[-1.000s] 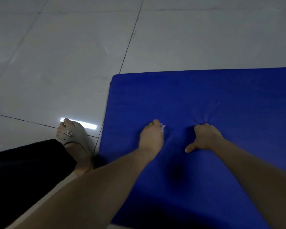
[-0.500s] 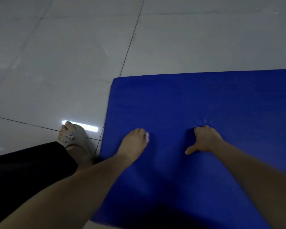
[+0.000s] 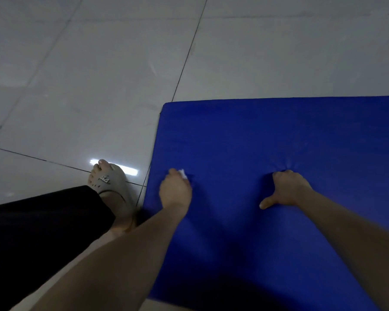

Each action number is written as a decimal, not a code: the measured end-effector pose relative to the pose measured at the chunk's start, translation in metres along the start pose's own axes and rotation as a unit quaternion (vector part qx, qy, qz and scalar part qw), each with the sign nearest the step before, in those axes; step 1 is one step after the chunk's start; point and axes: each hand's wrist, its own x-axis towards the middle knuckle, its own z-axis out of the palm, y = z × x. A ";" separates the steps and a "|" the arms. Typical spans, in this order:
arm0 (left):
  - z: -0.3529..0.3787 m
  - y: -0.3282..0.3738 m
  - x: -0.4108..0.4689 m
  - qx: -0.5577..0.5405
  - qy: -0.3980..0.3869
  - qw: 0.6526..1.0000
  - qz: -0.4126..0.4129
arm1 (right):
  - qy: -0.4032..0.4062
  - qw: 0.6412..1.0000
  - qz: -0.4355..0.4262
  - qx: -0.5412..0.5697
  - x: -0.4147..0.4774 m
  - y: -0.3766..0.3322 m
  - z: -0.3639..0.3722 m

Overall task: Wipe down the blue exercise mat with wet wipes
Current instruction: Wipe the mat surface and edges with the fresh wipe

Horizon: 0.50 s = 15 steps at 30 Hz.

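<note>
The blue exercise mat [image 3: 267, 135] lies flat on the tiled floor and fills the right half of the view. My left hand [image 3: 175, 190] presses down near the mat's left edge, its fingers curled round a white wet wipe [image 3: 183, 173] of which only a small corner shows. My right hand [image 3: 286, 189] rests on the mat further right, fingers bent and dug into the surface so that the mat creases, thumb sticking out to the left.
Glossy grey floor tiles [image 3: 99, 75] surround the mat on the left and far side. My left foot in a grey slipper [image 3: 110, 182] stands just left of the mat, under a black trouser leg [image 3: 43, 232].
My left hand has slid the wipe leftward across the mat, from beside my right hand to near the left edge. My right hand has stayed in place.
</note>
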 end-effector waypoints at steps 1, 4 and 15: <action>0.005 0.014 -0.008 0.005 -0.009 1.000 0.025 | 0.003 1.000 -0.002 -0.001 0.001 0.000 0.001; 0.026 0.050 -0.036 0.044 -0.013 0.989 0.140 | 0.005 1.000 -0.004 -0.008 0.002 0.001 0.001; 0.053 0.115 -0.087 -0.014 -0.185 0.913 0.364 | 0.043 0.998 -0.003 -0.036 0.013 0.003 0.011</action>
